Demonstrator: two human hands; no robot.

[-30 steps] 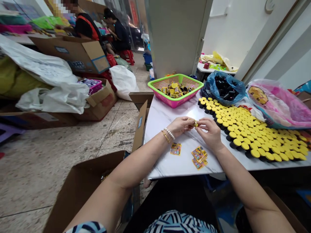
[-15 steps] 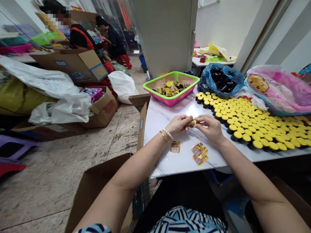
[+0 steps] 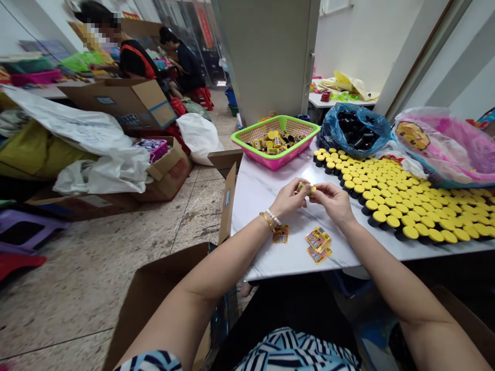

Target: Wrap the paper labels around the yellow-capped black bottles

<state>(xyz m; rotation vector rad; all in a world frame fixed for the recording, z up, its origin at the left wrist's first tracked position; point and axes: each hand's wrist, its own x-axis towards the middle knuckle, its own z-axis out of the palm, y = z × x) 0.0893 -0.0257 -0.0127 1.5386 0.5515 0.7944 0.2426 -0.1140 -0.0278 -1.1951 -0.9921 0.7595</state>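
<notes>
My left hand (image 3: 288,198) and my right hand (image 3: 333,202) meet above the white marble table (image 3: 270,257), both pinched on one small yellow-capped piece (image 3: 307,188) held between the fingertips. Just below the hands lie a small stack of printed stickers (image 3: 317,244) and a single sticker (image 3: 280,234). To the right stand several rows of black pots with yellow caps (image 3: 406,203). A pearl bracelet and a gold bangle sit on my left wrist.
A green and pink basket (image 3: 275,135) with finished pieces sits at the table's far end, beside a blue bag of black pots (image 3: 353,131) and a pink plastic bag (image 3: 448,149). An open cardboard box (image 3: 154,293) stands at my left knee. Two people sit far left.
My hands have lifted slightly and shifted with the small piece still pinched between them. The view has tilted a little; nothing on the table has moved.
</notes>
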